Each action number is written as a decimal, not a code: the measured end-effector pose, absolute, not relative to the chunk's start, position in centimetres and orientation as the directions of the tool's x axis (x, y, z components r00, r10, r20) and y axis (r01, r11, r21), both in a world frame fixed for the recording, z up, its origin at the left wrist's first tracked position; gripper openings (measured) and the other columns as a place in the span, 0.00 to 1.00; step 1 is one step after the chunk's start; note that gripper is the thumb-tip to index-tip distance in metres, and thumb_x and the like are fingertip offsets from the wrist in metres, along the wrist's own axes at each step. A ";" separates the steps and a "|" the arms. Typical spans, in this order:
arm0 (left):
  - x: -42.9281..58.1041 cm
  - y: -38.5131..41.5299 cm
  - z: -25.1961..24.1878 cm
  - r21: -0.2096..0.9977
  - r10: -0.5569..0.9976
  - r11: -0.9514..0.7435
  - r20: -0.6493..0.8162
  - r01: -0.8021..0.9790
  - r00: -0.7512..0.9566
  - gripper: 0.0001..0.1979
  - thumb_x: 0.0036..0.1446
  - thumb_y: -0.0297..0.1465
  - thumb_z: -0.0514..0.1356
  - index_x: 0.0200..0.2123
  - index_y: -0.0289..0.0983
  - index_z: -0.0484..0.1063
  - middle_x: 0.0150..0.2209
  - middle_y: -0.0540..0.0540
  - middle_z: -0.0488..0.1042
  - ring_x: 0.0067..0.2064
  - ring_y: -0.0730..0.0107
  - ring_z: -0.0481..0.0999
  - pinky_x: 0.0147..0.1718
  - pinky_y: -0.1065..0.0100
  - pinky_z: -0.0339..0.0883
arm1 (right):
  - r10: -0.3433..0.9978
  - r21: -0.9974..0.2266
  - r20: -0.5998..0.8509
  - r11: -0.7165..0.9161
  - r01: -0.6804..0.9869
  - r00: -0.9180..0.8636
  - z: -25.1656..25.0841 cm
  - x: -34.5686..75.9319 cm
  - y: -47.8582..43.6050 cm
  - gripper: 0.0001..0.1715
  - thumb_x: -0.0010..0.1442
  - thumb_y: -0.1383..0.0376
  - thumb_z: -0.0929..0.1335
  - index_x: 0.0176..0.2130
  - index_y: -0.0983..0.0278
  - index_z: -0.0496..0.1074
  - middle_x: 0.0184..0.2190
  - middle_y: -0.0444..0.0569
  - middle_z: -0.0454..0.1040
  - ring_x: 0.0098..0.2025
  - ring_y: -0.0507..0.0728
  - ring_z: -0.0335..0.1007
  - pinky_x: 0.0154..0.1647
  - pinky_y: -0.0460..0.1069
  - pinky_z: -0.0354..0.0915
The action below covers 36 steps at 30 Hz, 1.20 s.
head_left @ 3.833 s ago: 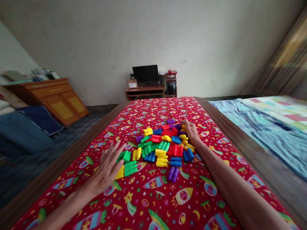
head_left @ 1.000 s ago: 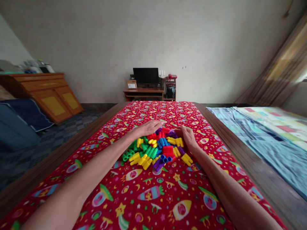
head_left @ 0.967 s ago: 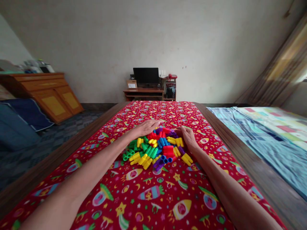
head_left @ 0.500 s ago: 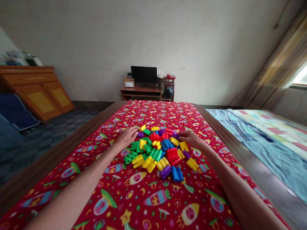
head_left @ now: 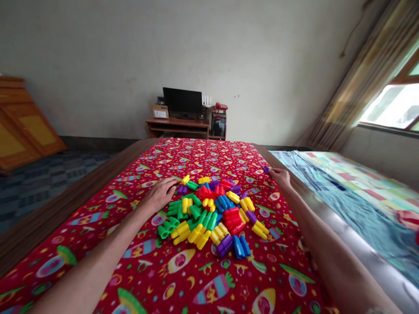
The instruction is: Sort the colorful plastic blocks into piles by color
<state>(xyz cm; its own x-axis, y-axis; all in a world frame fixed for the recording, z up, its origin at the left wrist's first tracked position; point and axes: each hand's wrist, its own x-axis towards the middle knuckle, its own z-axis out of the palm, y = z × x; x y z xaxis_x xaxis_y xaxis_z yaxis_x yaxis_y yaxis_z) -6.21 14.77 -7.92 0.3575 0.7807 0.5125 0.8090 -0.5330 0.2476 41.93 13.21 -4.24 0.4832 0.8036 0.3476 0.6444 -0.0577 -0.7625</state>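
A pile of plastic building blocks in red, yellow, green, blue and purple lies on a red patterned cloth. My right hand is right of the pile near the cloth's right edge, fingers closed on a purple block. At the pile's far left edge rests my left hand, fingers stretched out and apart from the thumb. Its fingertips come close to a yellow block joined to a green one, and to a purple block. Whether they touch, I cannot tell.
Beyond the table stands a desk with a monitor, a cardboard box and a red telephone. A bed with a blue sheet lies along the right side. On the left is a wooden cabinet.
My right hand has moved right, away from the pile, carrying a purple block. My left hand stays at the pile's left edge. The view has turned slightly right.
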 end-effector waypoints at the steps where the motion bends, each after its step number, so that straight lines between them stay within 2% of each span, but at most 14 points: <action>1: -6.3 14.8 -7.9 0.252 0.783 -0.531 0.510 0.809 0.355 0.21 0.58 0.36 0.47 0.45 0.38 0.75 0.50 0.42 0.76 0.53 0.59 0.74 0.57 0.57 0.65 | 0.772 -0.767 0.342 -0.101 0.634 0.536 -4.4 42.6 13.7 0.25 0.50 0.52 0.67 0.35 0.70 0.81 0.19 0.50 0.76 0.25 0.57 0.71 0.24 0.47 0.62; 3: -6.4 14.8 -7.9 0.257 0.788 -0.529 0.502 0.809 0.356 0.21 0.58 0.37 0.47 0.45 0.37 0.75 0.50 0.41 0.76 0.52 0.57 0.74 0.57 0.56 0.65 | 0.735 -0.780 0.329 -0.143 0.610 0.593 -4.7 43.3 14.3 0.23 0.49 0.55 0.68 0.36 0.71 0.81 0.19 0.51 0.76 0.26 0.58 0.73 0.25 0.48 0.64; 7: -6.5 14.7 -7.8 0.261 0.786 -0.535 0.502 0.804 0.360 0.22 0.58 0.38 0.46 0.45 0.37 0.75 0.50 0.41 0.76 0.52 0.56 0.74 0.56 0.56 0.66 | 0.738 -0.772 0.326 -0.153 0.617 0.591 -5.2 43.6 14.7 0.22 0.51 0.59 0.68 0.39 0.73 0.80 0.21 0.52 0.77 0.29 0.61 0.75 0.31 0.52 0.68; 9: -6.6 14.7 -7.8 0.262 0.786 -0.532 0.505 0.805 0.356 0.22 0.58 0.39 0.46 0.45 0.38 0.75 0.50 0.41 0.76 0.52 0.56 0.75 0.55 0.56 0.67 | 0.727 -0.740 0.357 -0.163 0.652 0.587 -4.8 43.6 14.6 0.21 0.52 0.61 0.67 0.41 0.72 0.79 0.28 0.55 0.80 0.36 0.63 0.76 0.39 0.54 0.69; 12: -6.6 14.7 -7.7 0.257 0.790 -0.528 0.498 0.809 0.357 0.23 0.57 0.39 0.46 0.45 0.36 0.76 0.50 0.39 0.76 0.52 0.55 0.74 0.55 0.55 0.66 | 0.719 -0.608 0.478 -0.144 0.781 0.505 -3.0 42.8 14.4 0.21 0.56 0.63 0.66 0.46 0.69 0.77 0.41 0.60 0.79 0.45 0.65 0.74 0.49 0.57 0.65; 14: -6.6 14.7 -7.6 0.253 0.794 -0.528 0.487 0.811 0.365 0.23 0.57 0.39 0.46 0.44 0.35 0.76 0.50 0.37 0.76 0.52 0.54 0.75 0.55 0.54 0.66 | 0.775 -0.545 0.509 -0.045 0.837 0.373 -1.3 41.2 14.1 0.21 0.59 0.61 0.64 0.46 0.68 0.77 0.41 0.58 0.79 0.43 0.63 0.74 0.47 0.55 0.65; 17: -6.5 14.4 -7.3 0.248 0.799 -0.528 0.468 0.812 0.377 0.24 0.58 0.39 0.46 0.45 0.35 0.75 0.50 0.38 0.76 0.52 0.54 0.75 0.55 0.54 0.67 | 0.935 -0.573 0.352 0.244 0.782 -0.034 0.7 37.3 13.3 0.22 0.60 0.56 0.64 0.39 0.68 0.80 0.31 0.51 0.79 0.32 0.58 0.73 0.35 0.49 0.65; 18: -6.5 14.4 -7.2 0.245 0.802 -0.526 0.463 0.815 0.378 0.24 0.58 0.39 0.46 0.46 0.35 0.75 0.50 0.38 0.76 0.52 0.55 0.74 0.55 0.55 0.67 | 0.941 -0.591 0.251 0.335 0.734 -0.227 1.1 35.8 12.9 0.22 0.59 0.55 0.65 0.37 0.68 0.80 0.29 0.49 0.79 0.30 0.56 0.72 0.32 0.48 0.64; 20: -6.5 14.2 -7.0 0.238 0.806 -0.521 0.454 0.820 0.380 0.24 0.58 0.39 0.45 0.46 0.35 0.75 0.51 0.38 0.76 0.52 0.55 0.74 0.55 0.55 0.66 | 0.851 -0.602 0.062 0.449 0.660 -0.522 1.5 33.1 12.1 0.20 0.56 0.54 0.67 0.34 0.67 0.80 0.26 0.45 0.78 0.27 0.52 0.68 0.28 0.45 0.60; 22: -6.5 14.1 -6.9 0.236 0.808 -0.517 0.451 0.823 0.378 0.24 0.58 0.39 0.46 0.46 0.35 0.75 0.51 0.38 0.76 0.52 0.55 0.74 0.56 0.55 0.66 | 0.780 -0.570 -0.016 0.507 0.647 -0.625 1.6 31.2 11.5 0.16 0.54 0.56 0.70 0.31 0.66 0.80 0.23 0.43 0.76 0.24 0.50 0.65 0.25 0.44 0.57; 25: -6.5 14.2 -7.0 0.237 0.810 -0.515 0.450 0.824 0.377 0.23 0.58 0.39 0.46 0.46 0.36 0.75 0.51 0.39 0.76 0.53 0.56 0.74 0.56 0.54 0.66 | 0.792 -0.533 0.042 0.533 0.657 -0.609 1.9 30.8 11.3 0.12 0.52 0.60 0.70 0.30 0.65 0.80 0.21 0.42 0.75 0.22 0.49 0.64 0.24 0.44 0.55; 29: -6.6 14.4 -7.3 0.246 0.807 -0.514 0.464 0.822 0.366 0.22 0.57 0.39 0.46 0.45 0.38 0.75 0.51 0.40 0.76 0.52 0.56 0.74 0.56 0.55 0.66 | 0.846 -0.568 0.212 0.515 0.642 -0.490 2.3 33.5 12.3 0.15 0.55 0.58 0.68 0.31 0.66 0.80 0.23 0.45 0.76 0.24 0.51 0.66 0.27 0.45 0.58; 32: -6.7 14.5 -7.4 0.252 0.802 -0.518 0.476 0.817 0.362 0.22 0.57 0.39 0.47 0.45 0.39 0.76 0.50 0.42 0.76 0.52 0.56 0.74 0.56 0.55 0.66 | 0.900 -0.559 0.397 0.392 0.731 -0.180 1.7 36.7 13.3 0.18 0.56 0.57 0.67 0.35 0.66 0.81 0.25 0.47 0.78 0.27 0.54 0.69 0.31 0.47 0.61; 36: -6.8 14.5 -7.4 0.243 0.800 -0.521 0.474 0.818 0.369 0.23 0.58 0.40 0.46 0.44 0.39 0.76 0.50 0.42 0.76 0.52 0.56 0.74 0.56 0.55 0.66 | 0.804 -0.569 0.519 0.072 0.819 0.290 -0.4 40.9 14.0 0.18 0.55 0.60 0.67 0.40 0.66 0.80 0.32 0.52 0.80 0.36 0.60 0.74 0.40 0.51 0.64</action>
<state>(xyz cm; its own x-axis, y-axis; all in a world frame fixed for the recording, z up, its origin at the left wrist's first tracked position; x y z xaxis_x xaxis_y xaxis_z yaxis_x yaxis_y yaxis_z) -6.77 14.49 -7.37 0.3692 0.7996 0.4736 0.8181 -0.5214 0.2426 40.89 13.99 -0.43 0.2903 0.8042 0.5186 0.8189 0.0717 -0.5695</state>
